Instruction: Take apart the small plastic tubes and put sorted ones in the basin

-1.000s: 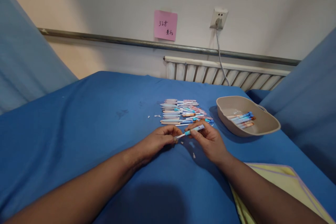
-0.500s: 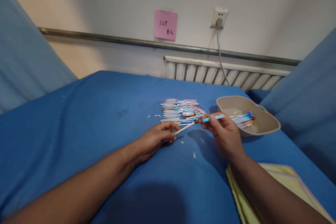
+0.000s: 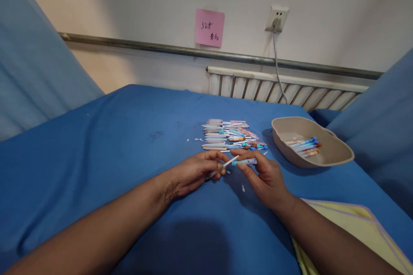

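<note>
My left hand (image 3: 196, 172) pinches a thin white pen refill (image 3: 226, 164) just above the blue cloth. Close beside it, my right hand (image 3: 263, 175) grips a light blue pen barrel (image 3: 245, 161), its end near the refill's tip. Behind both hands lies a pile of pens and pen parts (image 3: 229, 135), white, blue and orange. A beige oval tray (image 3: 335, 154) to the right holds several finished pens (image 3: 305, 146).
Small white bits (image 3: 243, 188) lie scattered on the blue cloth (image 3: 112, 146) near my hands. A yellow cloth (image 3: 361, 223) lies at the lower right. Behind stand a radiator (image 3: 284, 88), a metal rail, a pink note (image 3: 209, 28) and a wall socket with a cable.
My right hand had reached out to the tray with a pen; it has come back to the left hand holding a blue barrel. The left hand kept its refill.
</note>
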The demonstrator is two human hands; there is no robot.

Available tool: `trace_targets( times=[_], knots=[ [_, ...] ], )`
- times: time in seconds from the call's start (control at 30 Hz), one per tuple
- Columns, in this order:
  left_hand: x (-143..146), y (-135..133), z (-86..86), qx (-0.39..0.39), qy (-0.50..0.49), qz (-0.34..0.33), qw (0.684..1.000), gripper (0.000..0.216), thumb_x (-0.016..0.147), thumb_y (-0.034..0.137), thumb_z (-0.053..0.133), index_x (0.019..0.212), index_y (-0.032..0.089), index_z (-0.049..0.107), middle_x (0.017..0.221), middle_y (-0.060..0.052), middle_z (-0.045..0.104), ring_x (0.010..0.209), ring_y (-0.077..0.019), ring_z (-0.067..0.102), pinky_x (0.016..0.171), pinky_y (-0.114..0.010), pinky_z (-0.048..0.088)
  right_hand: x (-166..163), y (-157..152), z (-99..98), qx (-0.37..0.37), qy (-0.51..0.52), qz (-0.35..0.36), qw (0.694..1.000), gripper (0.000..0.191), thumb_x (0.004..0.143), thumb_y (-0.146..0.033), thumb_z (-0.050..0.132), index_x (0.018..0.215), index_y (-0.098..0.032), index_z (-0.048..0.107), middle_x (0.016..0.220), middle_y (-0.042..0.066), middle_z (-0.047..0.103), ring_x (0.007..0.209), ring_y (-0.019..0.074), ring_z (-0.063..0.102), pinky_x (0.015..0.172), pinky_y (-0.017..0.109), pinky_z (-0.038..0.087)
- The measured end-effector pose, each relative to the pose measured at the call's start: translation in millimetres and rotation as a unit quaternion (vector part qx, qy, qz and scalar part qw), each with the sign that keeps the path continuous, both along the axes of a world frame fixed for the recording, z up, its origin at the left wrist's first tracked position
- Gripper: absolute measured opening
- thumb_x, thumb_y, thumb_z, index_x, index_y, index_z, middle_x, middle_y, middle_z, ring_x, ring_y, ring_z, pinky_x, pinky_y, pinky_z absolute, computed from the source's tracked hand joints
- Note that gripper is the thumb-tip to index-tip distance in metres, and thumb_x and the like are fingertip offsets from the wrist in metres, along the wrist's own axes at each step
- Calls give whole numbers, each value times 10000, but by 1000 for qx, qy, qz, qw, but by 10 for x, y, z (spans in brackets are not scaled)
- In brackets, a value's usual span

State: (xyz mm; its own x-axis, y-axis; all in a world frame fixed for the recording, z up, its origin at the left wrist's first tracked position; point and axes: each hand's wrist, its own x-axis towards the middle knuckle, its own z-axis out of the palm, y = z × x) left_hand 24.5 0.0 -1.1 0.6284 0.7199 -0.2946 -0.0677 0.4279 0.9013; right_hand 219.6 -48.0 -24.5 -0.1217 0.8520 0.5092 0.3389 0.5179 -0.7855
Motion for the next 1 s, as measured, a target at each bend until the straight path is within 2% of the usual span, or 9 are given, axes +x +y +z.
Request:
trace_targets(
  times=[0.3,0.57,0.73,1.0],
  knots=[
    [-16,5,-45,-15,-27,-31,999,150,716,149,678,862,132,648,724,-12,591,635,-112,505,611,-245,365,-36,-8,-32,-44,32,27,998,83,895,-266,563,951,-233,614,1134,76,680,1018,212,648,888,361,486],
    [-24,-11,-40,-109,-62,-73,989,211,744,150,688,942,157,615,757,-21,613,655,-113,539,656,-254,395,-23,1,-28,-57,114,33,991,67,902,-257,557,944,-230,602,1173,80,656,1112,223,598,942,392,456],
    [-26,-7,-65,-134,-77,-73,985,231,736,154,707,947,164,614,766,-18,619,669,-112,552,697,-267,414,-29,-37,-14,-42,76,23,996,76,899,-249,560,957,-230,605,1188,81,650,1118,229,596,972,414,428],
    [-18,-22,-66,-135,-78,-76,985,239,745,145,701,963,157,604,768,-19,606,696,-118,556,702,-268,413,-67,-27,-38,-69,78,42,994,89,896,-286,561,941,-230,614,1176,89,658,1097,237,611,955,421,446]
  ],
)
